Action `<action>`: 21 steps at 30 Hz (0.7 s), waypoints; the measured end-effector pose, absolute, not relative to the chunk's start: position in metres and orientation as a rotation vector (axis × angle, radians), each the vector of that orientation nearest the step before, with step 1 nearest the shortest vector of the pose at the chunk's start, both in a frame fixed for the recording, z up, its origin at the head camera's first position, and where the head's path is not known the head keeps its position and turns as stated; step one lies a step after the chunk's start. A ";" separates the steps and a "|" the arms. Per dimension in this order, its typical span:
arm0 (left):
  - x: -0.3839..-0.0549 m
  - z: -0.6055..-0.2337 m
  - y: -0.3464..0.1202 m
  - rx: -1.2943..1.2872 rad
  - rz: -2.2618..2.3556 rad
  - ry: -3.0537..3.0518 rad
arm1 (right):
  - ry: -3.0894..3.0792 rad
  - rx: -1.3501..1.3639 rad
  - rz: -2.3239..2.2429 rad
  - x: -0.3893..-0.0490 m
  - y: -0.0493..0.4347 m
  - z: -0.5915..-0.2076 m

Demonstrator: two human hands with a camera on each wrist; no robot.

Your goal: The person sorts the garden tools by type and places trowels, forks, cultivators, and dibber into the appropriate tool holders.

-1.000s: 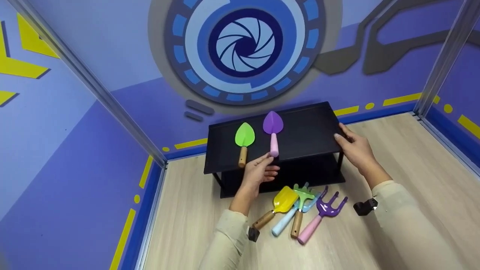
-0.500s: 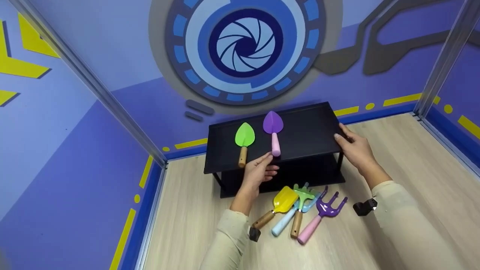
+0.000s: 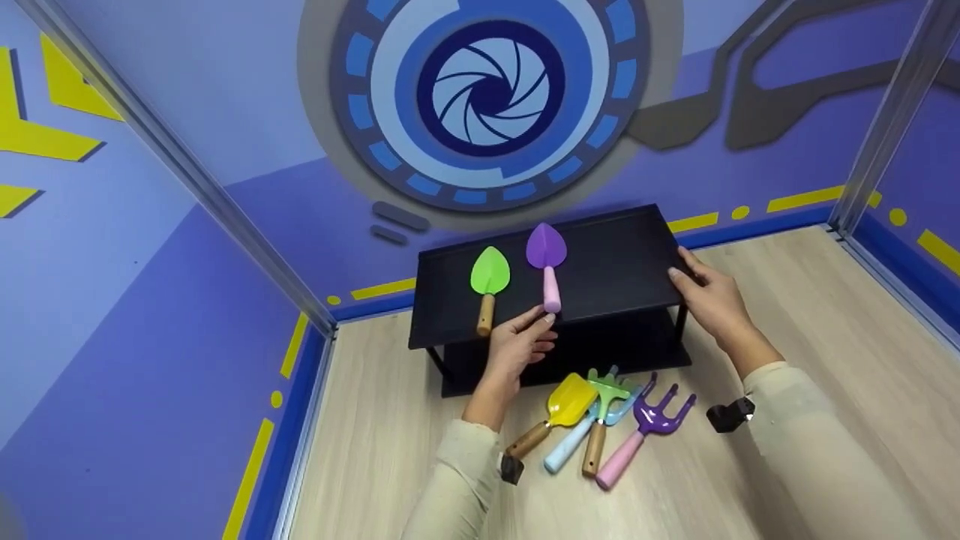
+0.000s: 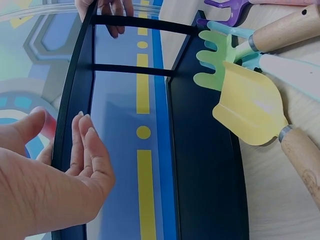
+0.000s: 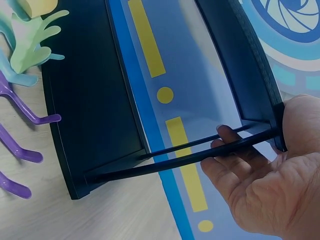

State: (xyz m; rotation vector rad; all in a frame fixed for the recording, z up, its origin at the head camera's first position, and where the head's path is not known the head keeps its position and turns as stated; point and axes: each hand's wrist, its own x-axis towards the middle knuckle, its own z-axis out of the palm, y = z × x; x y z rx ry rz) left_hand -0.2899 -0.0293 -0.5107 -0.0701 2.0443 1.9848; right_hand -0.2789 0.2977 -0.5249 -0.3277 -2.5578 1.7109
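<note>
My left hand [image 3: 517,346] is at the front edge of a black two-tier shelf [image 3: 615,255], its thumb and forefinger right at the end of the pink handle of a purple trowel [image 3: 546,247]. Its other fingers [image 4: 90,145] extend straight below the top tier. The purple trowel lies on that tier, blade toward the wall. To its left lies a green trowel [image 3: 490,271] with a wooden handle overhanging the front edge. My right hand [image 3: 716,300] grips the shelf's right end, thumb on top and fingers [image 5: 235,165] underneath by the side bars.
In front of the shelf, several garden tools lie on the wood-look surface [image 3: 390,450]: a yellow shovel [image 3: 571,399], a green rake [image 3: 609,386], a light-blue tool [image 3: 570,442] beneath it, and a purple fork [image 3: 654,416]. A patterned blue wall [image 3: 300,210] stands close behind the shelf.
The purple trowel's handle end has shifted slightly right. My left thumb has moved a little right, to just under the handle end. My right hand keeps its place on the shelf.
</note>
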 end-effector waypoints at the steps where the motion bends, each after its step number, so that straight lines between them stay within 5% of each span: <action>1: -0.290 -0.511 -0.029 -0.074 1.992 2.050 | -2.558 -0.325 1.711 -0.279 0.297 -0.525; 21: -0.287 -0.516 -0.017 -0.164 2.059 2.152 | -2.555 -0.318 1.711 -0.280 0.298 -0.526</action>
